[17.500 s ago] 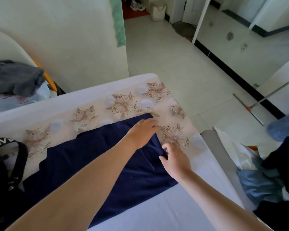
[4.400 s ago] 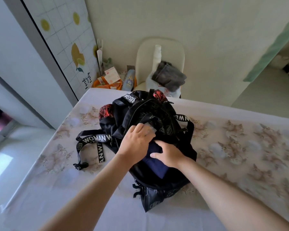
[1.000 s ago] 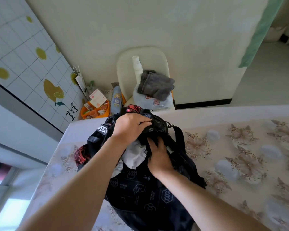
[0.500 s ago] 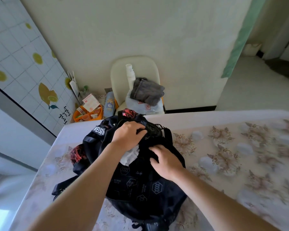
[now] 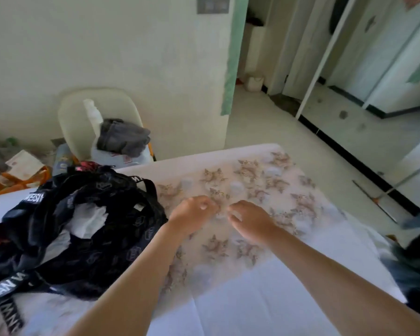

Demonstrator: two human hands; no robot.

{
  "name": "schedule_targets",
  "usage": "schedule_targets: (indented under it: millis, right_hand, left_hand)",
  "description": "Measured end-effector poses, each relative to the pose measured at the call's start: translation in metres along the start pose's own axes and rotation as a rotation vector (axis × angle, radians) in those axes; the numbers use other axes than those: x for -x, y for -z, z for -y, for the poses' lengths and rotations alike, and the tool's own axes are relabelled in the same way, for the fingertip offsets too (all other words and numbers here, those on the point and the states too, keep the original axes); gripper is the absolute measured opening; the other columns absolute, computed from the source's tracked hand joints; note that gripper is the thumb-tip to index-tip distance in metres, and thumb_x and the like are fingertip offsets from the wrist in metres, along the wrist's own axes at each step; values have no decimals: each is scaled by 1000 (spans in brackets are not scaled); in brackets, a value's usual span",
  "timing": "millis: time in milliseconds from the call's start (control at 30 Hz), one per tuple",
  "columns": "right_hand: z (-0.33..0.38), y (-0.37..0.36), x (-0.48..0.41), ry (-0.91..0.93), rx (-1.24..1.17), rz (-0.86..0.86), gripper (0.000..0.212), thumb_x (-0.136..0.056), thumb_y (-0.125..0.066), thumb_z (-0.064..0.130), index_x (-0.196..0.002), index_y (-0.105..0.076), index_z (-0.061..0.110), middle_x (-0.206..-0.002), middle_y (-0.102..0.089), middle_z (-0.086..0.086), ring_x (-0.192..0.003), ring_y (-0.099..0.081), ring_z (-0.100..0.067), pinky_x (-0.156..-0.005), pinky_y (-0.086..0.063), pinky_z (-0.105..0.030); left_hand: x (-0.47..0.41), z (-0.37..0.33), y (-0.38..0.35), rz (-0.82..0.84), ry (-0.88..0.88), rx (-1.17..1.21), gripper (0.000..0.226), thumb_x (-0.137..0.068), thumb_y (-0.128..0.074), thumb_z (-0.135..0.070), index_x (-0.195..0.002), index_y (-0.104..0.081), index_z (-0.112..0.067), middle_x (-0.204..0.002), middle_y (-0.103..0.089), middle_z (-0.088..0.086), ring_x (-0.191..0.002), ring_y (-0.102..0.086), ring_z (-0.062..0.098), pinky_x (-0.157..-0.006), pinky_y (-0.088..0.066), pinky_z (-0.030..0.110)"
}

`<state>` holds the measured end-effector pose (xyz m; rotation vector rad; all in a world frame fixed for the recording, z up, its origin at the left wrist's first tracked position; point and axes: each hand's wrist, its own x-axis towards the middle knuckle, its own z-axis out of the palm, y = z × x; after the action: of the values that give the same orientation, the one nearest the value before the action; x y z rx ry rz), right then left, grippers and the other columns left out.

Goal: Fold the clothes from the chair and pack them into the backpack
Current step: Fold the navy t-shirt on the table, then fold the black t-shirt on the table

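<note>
Both hands had come off the backpack since half a second before, and I saw them hanging over the flowered table just to its right. My left hand and right hand were near each other, fingers loosely curled and holding nothing, though blur smeared the tips. The backpack lay on the table's left side, a white cloth showing in its mouth. Behind it, a grey garment sat on the chair.
</note>
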<state>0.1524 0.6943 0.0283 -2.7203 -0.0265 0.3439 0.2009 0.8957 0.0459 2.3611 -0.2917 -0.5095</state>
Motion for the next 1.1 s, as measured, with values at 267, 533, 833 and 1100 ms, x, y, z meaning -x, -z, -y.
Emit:
schedule_targets:
  millis: [267,533,833,1100]
  right_hand:
    - [-227,65,70,-244,-54,-48,33,-99,-48,41,-128,-61,31,-138,-58,7,-124,-55,-16,-102,-43,-31]
    - [-471,122,183,-549,-91,-77,22,-94,-48,44,-94,-67,32,-111,-71,3,-105,-67,-19,-83,-50,-30]
    - [-614,141,351,-974,136,-247,53,-93,-54,33,-145,-44,32,-161,-23,-5,-148,-19,-27,-114,-26,-44]
    - [-663,96,440,-1000,-286,-376,90,-78,-72,20,-150,-24,45,-162,0,7,-143,-31,-30,-109,-42,-39]
  left_hand:
    - [-63,-163,-170,155,-47,-32,25,-88,-48,-51,-107,-64,-50,-114,-66,-20,-80,-69,11,-78,-59,30]
    - [-123,-365,-363,393,-270,-110,30,-93,-53,-44,-120,-65,-37,-127,-65,-8,-114,-61,18,-98,-48,31]
    - [-107,-503,-550,811,-577,-246,35,-95,-50,-33,-129,-60,-29,-133,-60,-2,-117,-56,20,-100,-45,35]
    - [-41,-541,-673,1026,-743,-316,58,-79,-73,-43,-130,-52,-27,-132,-47,-3,-119,-50,18,-97,-48,37]
